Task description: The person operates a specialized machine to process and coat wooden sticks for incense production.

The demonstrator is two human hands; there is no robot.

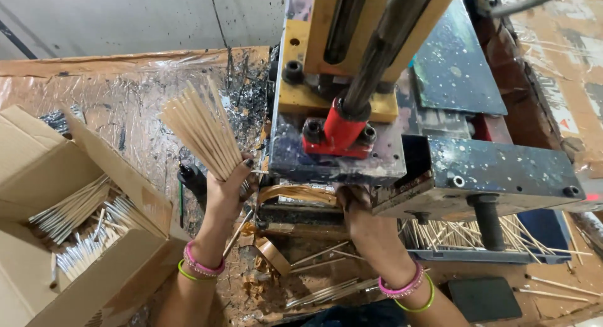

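Wooden sticks [200,127] fanned in left hand [227,187], fist closed round lower ends, left of paint-spattered press [352,101]. Right hand [355,204] reaching under press head, fingers hidden, grip unclear. Feeding step likely; next calls for single stick w/ careful alignment.

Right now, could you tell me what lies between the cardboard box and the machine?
In the head view, the left hand holding a fanned bundle of wooden sticks lies between the cardboard box and the paint-spattered machine, over plastic-covered table.
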